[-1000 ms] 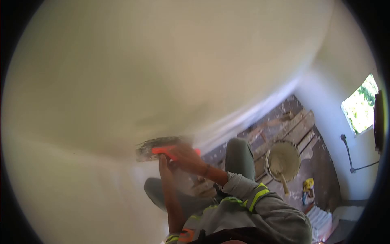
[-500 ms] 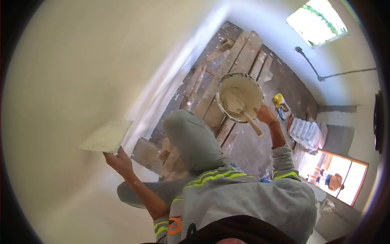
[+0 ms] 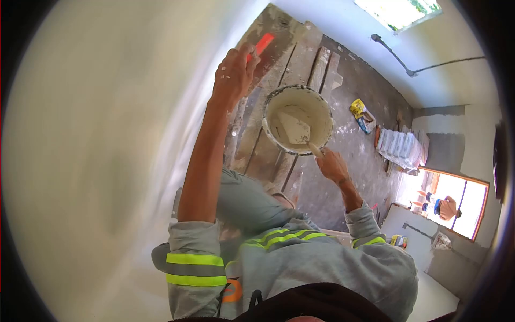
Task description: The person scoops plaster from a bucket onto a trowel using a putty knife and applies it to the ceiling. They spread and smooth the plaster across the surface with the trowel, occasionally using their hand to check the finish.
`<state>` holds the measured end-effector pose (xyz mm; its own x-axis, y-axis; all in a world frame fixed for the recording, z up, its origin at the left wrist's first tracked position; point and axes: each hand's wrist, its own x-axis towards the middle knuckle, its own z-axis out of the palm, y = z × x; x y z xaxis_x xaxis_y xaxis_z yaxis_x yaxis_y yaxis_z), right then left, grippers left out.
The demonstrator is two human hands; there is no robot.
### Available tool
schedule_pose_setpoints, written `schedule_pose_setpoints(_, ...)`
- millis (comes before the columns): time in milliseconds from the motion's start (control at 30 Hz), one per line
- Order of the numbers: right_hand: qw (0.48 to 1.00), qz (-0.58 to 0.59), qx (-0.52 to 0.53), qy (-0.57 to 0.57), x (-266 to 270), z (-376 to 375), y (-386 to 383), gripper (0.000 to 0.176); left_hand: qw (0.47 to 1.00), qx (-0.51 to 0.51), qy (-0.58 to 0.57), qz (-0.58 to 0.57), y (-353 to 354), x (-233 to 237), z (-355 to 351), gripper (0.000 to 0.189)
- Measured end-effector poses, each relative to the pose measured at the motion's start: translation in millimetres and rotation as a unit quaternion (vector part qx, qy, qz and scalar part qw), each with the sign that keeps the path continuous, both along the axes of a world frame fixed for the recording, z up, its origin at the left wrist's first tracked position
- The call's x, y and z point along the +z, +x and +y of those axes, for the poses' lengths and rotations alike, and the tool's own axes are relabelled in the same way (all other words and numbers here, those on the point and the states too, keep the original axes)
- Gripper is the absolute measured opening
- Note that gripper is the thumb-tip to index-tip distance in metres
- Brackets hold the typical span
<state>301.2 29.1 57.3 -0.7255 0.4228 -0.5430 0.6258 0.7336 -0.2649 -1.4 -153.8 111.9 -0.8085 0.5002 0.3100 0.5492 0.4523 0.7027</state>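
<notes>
My left hand (image 3: 234, 75) is raised beside the wall at the upper left, its fingers closed around a plastering trowel (image 3: 262, 45). Only a bright red strip of that tool shows past the knuckles; the rest is hidden. Lower and to the right, my right hand (image 3: 333, 166) grips the pale handle of a hand trowel (image 3: 294, 129). The blade of this one lies inside a round bucket (image 3: 323, 117), on cream-coloured plaster at the bottom. The bucket's rim is crusted with dried material.
The bucket stands on wooden planks (image 3: 301, 56). A smooth cream wall (image 3: 107, 134) fills the left side. On the floor are a yellow and blue bag (image 3: 363, 115) and stacked wrapped packs (image 3: 398, 147). Another person (image 3: 446, 207) is visible through the opening at right.
My left hand has swung up and forward from low on the left, and the pale flat face of its trowel no longer shows. My right hand has closed on the hand trowel's handle.
</notes>
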Motion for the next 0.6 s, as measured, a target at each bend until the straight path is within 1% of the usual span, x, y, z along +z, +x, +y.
schedule_pose_setpoints(33,1.0,-0.004,-0.004,0.006,-5,2,8,0.029,0.999,-0.01,-0.031,-0.002,-6,-19,12,0.017)
schedule_pose_setpoints(67,1.0,0.018,-0.015,0.009,-10,2,17,0.028,0.998,-0.051,-0.036,0.026,-12,-34,24,0.011)
schedule_pose_setpoints(133,0.997,0.06,-0.037,0.014,-18,0,36,0.025,0.983,-0.028,-0.151,0.097,-15,-61,47,0.012)
schedule_pose_setpoints(167,0.998,0.055,-0.031,0.016,-16,-3,43,0.026,0.969,-0.016,-0.206,0.134,-14,-73,58,0.013)
schedule_pose_setpoints(200,0.998,0.05,-0.024,0.018,-11,-7,49,0.026,0.956,-0.031,-0.251,0.148,-12,-86,65,0.015)
schedule_pose_setpoints(300,0.999,0.032,-0.011,0.004,-13,-6,73,0.029,0.938,-0.048,-0.281,0.198,-8,-133,84,0.017)
schedule_pose_setpoints(400,0.999,0.038,-0.02,0.005,-39,-3,105,0.03,0.957,-0.111,-0.233,0.129,12,-163,102,0.021)
schedule_pose_setpoints(467,0.998,0.048,-0.029,0.012,-45,-3,117,0.029,0.937,-0.158,-0.204,0.236,27,-194,111,0.023)
schedule_pose_setpoints(500,0.998,0.055,-0.032,0.015,-44,-1,119,0.029,0.921,-0.189,-0.205,0.272,30,-205,115,0.025)
schedule_pose_setpoints(533,0.997,0.066,-0.036,0.018,-45,0,119,0.029,0.903,-0.219,-0.205,0.308,33,-209,120,0.027)
schedule_pose_setpoints(567,0.997,0.075,-0.03,0.021,-46,-1,121,0.028,0.882,-0.259,-0.222,0.326,40,-200,123,0.031)
schedule_pose_setpoints(600,0.996,0.085,-0.024,0.025,-47,-1,124,0.027,0.891,-0.272,-0.238,0.275,45,-191,127,0.031)
